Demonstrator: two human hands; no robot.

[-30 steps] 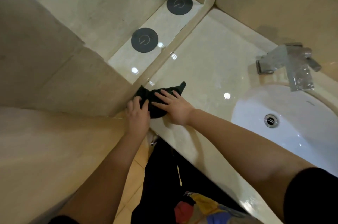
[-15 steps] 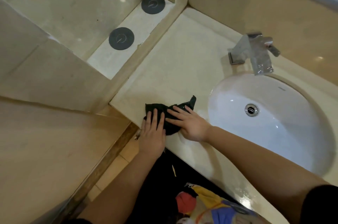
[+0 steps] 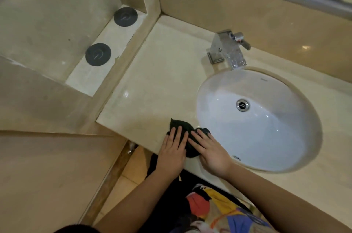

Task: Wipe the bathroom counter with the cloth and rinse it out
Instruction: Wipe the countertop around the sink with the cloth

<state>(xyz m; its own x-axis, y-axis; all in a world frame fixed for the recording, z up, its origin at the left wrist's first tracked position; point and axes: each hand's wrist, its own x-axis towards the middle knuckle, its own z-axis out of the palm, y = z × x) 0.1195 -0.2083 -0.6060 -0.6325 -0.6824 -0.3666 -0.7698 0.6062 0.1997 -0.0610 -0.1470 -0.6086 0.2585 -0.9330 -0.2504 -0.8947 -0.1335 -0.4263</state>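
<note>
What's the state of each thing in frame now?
cloth: crumpled, on the counter at its front edge, beside the sink rim
left hand: fingers straight, pressing the cloth
right hand: fingers straight, pressing the cloth
faucet: no stream visible
sink: no pooled water
dark discs: two, flat on the side ledge

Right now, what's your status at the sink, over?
Left hand and right hand flat, pressing the dark cloth. Cloth on the counter front edge, at the basin rim. Nothing between cloth and basin.
</note>
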